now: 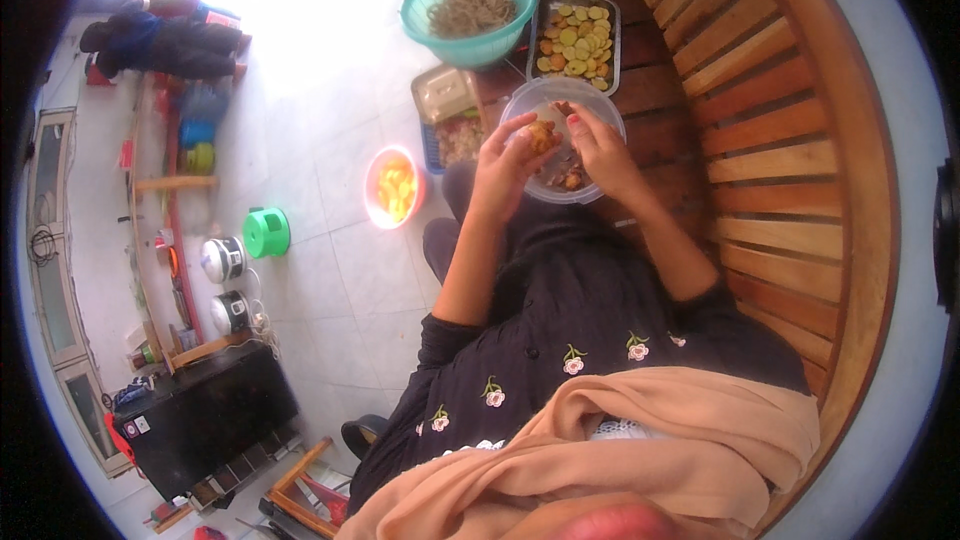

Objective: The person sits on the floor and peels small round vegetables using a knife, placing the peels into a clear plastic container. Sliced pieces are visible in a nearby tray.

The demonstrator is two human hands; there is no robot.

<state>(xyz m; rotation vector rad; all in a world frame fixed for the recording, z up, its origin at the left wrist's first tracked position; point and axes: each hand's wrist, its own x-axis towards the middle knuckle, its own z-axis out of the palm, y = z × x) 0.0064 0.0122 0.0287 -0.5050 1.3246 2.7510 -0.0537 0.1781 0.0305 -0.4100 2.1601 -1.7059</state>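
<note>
My left hand holds a golden-brown piece of food over a translucent plastic tub. My right hand is just to the right, fingers closed on a dark brown piece at the tub's far side. Small brown pieces lie in the tub. Behind it, a steel tray holds many yellow slices, and a turquoise basket holds greyish strands. Left of the tub sits a blue container with pale pieces and a beige lid on it.
I sit on a slatted wooden bench. On the tiled floor at left are a bowl of yellow pieces, a green stool and two cookers. A television, shelving and a wooden chair stand farther left.
</note>
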